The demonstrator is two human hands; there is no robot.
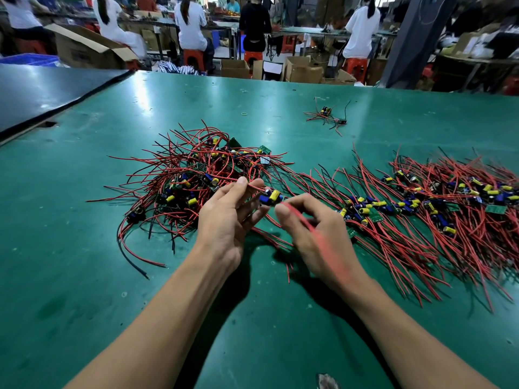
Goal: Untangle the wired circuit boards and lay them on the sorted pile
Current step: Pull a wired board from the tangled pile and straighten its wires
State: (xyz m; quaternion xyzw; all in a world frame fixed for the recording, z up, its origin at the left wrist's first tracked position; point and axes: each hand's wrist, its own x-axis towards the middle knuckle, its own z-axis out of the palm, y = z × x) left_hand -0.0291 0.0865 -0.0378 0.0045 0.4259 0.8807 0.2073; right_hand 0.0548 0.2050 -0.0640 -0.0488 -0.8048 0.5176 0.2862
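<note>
Left hand [227,217] pinches wire [252,187] by the circuit board [271,196]; right hand [309,228] seemingly grips a blurred red lead [302,220]: draw it slowly.

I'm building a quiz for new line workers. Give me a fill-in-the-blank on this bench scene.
1. The tangled heap lies to the ____ of the sorted pile.
2. The wire pinched by the right hand is ____.
3. The board held by the left hand carries a ____ capacitor.
Missing words: left; red; yellow.
</note>
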